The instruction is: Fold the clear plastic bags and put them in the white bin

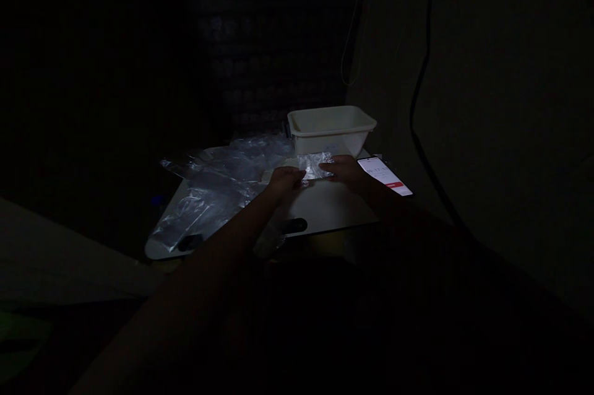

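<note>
A small, shiny clear plastic packet (314, 165) is stretched between my two hands, just in front of a white tub. My left hand (286, 179) grips its left end, thumb on top. On the other side, my right hand (342, 168) pinches the right end with closed fingers. What the packet contains, if anything, is too dark to make out. Several clear plastic bags (204, 203) lie loosely spread to the left of my hands.
The white tub (334, 133) stands at the back of the small white table (331, 212). A lit phone (384, 176) lies at the table's right edge. A dark cable (420, 79) hangs along the right wall.
</note>
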A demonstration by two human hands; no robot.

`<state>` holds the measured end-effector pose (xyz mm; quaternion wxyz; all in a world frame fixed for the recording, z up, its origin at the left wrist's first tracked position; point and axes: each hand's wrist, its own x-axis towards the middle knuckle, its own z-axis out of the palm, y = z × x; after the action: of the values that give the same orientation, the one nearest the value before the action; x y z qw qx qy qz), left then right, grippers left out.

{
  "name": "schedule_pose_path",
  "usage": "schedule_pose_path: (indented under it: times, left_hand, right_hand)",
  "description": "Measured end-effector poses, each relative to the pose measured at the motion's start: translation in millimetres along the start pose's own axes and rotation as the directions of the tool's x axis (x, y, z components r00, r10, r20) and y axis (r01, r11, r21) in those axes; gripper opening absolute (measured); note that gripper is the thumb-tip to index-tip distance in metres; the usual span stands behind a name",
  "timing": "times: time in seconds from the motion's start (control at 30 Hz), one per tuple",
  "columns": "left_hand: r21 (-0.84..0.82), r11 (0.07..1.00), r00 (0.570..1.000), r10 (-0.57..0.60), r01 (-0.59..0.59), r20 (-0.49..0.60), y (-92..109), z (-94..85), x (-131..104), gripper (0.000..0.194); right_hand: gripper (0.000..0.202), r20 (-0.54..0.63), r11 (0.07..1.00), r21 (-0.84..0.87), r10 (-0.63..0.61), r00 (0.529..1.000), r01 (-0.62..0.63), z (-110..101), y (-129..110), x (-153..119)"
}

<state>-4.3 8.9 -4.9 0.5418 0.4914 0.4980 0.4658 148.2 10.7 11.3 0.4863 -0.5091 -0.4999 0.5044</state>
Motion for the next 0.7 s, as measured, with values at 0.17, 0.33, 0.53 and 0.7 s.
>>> schedule_pose_path:
  times: [0.17, 0.33, 0.53, 0.7]
  left_hand:
    - [0.031, 0.999, 0.999, 0.034, -0.033, -0.017, -0.3, -0.9, 1.8, 0.019]
    - [0.026, 0.999, 0.999, 0.032, -0.032, -0.024, 2.6, 0.8, -1.3, 0.018]
    - [0.037, 0.999, 1.0, 0.013, -0.012, -0.026, 5.3, 2.6, -3.4, 0.016]
    - [0.072, 0.997, 1.0, -0.001, 0.002, -0.017, 3.2, -0.7, -2.6, 0.012]
  right_hand:
    - [0.013, -0.005, 0.998, -0.058, -0.016, 1.0, 0.016, -3.0, 3.5, 3.3]
    - [0.015, -0.032, 0.988, -0.138, -0.068, 0.997, 0.063, -2.1, -1.2, -1.7]
    - [0.015, -0.028, 0.968, -0.223, -0.127, 0.991, 0.118, -6.6, -2.2, -1.9]
    - [0.022, -0.015, 0.904, -0.378, -0.224, 0.975, 0.202, -20.9, -0.9, 1.5]
